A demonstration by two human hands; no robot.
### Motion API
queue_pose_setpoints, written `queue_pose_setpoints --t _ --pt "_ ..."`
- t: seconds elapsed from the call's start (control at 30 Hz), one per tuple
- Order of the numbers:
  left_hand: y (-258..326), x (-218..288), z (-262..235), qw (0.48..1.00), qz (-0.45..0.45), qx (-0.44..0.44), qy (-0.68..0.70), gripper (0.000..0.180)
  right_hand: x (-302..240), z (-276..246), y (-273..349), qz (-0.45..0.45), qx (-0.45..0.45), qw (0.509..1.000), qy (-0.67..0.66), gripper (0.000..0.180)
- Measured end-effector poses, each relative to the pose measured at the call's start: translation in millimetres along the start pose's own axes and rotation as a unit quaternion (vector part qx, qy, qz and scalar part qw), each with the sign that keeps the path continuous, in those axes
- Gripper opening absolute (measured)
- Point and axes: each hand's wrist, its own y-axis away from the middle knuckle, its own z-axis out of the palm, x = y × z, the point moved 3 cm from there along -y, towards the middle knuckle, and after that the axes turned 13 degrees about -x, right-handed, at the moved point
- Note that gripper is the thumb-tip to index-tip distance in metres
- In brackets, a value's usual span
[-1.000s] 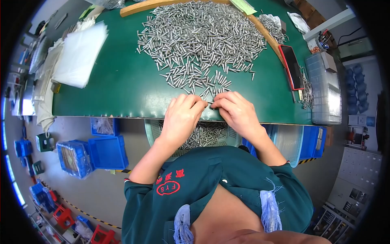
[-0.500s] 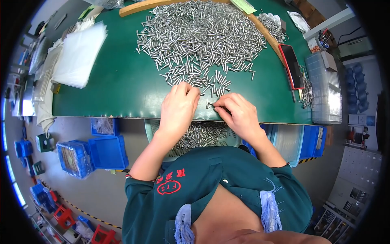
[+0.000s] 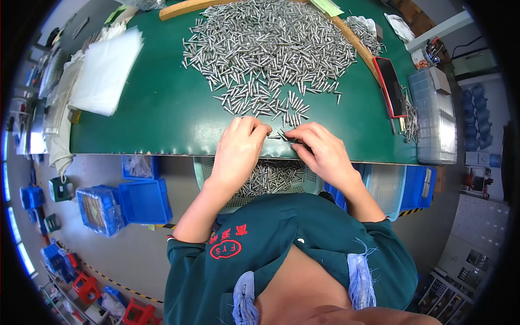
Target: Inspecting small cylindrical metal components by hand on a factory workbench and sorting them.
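A big heap of small tapered metal pins (image 3: 265, 49) covers the far middle of the green table (image 3: 157, 108). Close to the front edge, a few loose metal pins (image 3: 280, 135) lie between my two hands. My left hand (image 3: 238, 146) has its fingers curled and pressed together, with a pin end beside the fingertips; what they hold is hidden. From the other side, my right hand (image 3: 320, 145) pinches at a metal pin with its fingertips, its thumb held lower. Below the edge, in front of my body, a pale green basket (image 3: 203, 176) holds many more pins.
Wooden strips (image 3: 355, 40) border the heap. A red-framed phone-like device (image 3: 389, 86) and a clear plastic box (image 3: 433, 119) stand on the right. White sheets (image 3: 105, 73) lie on the left. Blue bins (image 3: 145, 201) are on the floor at lower left.
My left hand has moved slightly down toward the table's front edge. The loose pins between my fingertips have shifted and now lie closer together. The right hand has barely moved.
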Motion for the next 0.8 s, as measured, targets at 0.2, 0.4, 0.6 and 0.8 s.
queue_pose_setpoints --t 0.2,0.4,0.6,0.8 --pt "5 -3 -1 1.000 -0.024 -0.014 -0.007 0.016 8 -3 0 0.002 0.021 0.998 0.061 0.022" --pt "-2 11 8 1.000 -0.017 0.006 0.008 0.018 6 7 -11 -0.010 0.087 0.993 0.077 0.017" --pt "-4 11 6 1.000 -0.024 -0.007 0.012 0.020 3 8 -6 -0.012 0.054 0.997 0.056 0.016" --pt "-1 3 4 0.999 0.001 -0.035 0.006 0.014 3 5 -8 0.002 0.039 0.999 0.033 0.018"
